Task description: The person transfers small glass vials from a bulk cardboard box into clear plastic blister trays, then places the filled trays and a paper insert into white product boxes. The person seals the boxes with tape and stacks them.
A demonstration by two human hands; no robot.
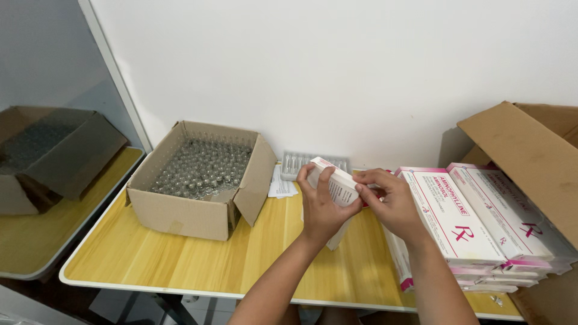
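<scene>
My left hand (319, 207) grips a small white and pink carton (337, 183) from below and behind, tilted above the yellow wooden table (180, 259). At the carton's right end my right hand (388, 201) pinches the flap with its fingertips. A clear plastic tray of small ampoules (295, 162) lies just behind the hands, by the wall. Folded paper leaflets (280, 186) lie left of the hands.
An open cardboard box (198, 210) full of small glass vials stands at the left. Stacks of white and pink cartons (469, 222) lie at the right, beside a large open cardboard box (530, 156). Another box (54, 150) rests on a second table at far left.
</scene>
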